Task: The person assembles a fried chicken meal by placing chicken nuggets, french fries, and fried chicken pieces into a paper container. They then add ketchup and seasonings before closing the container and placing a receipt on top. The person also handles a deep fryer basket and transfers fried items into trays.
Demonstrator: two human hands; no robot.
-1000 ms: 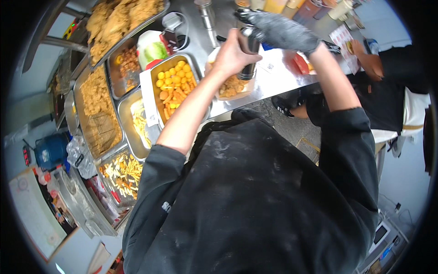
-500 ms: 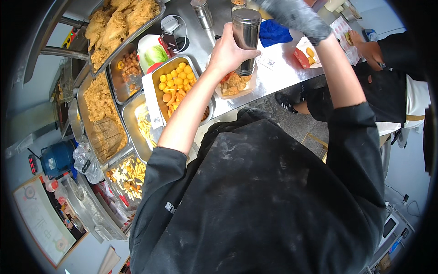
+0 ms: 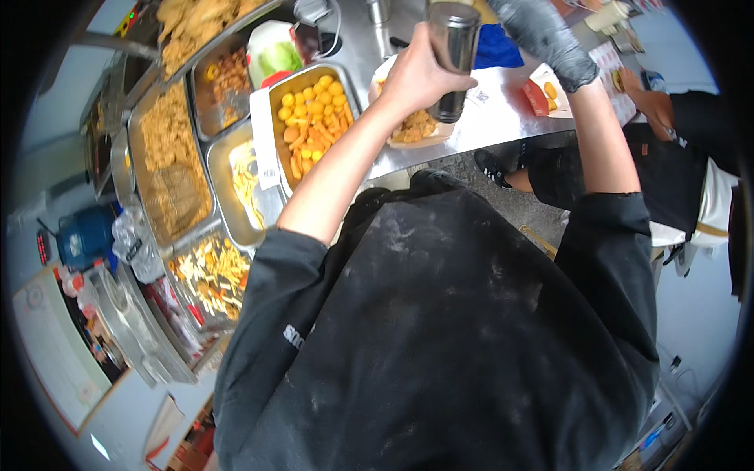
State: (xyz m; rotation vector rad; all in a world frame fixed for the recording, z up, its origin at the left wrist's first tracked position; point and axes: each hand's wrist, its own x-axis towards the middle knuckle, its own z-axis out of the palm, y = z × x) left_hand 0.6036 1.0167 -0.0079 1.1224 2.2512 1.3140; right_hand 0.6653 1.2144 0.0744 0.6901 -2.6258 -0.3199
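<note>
The left hand's fingers were wrapped around a metal canister, roughly upright at the right of the fried chicken, near the bench's near edge. The gloved right hand was farther right; its fingers' spread could not be told. Good handling seemed to call for a firm wrap, clear of the food.

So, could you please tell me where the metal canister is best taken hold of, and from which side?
Probably around the middle of the metal canister, from its left, where the left hand is: its straight, cylindrical body suits a wrapping grip, leaving both ends clear.
</note>
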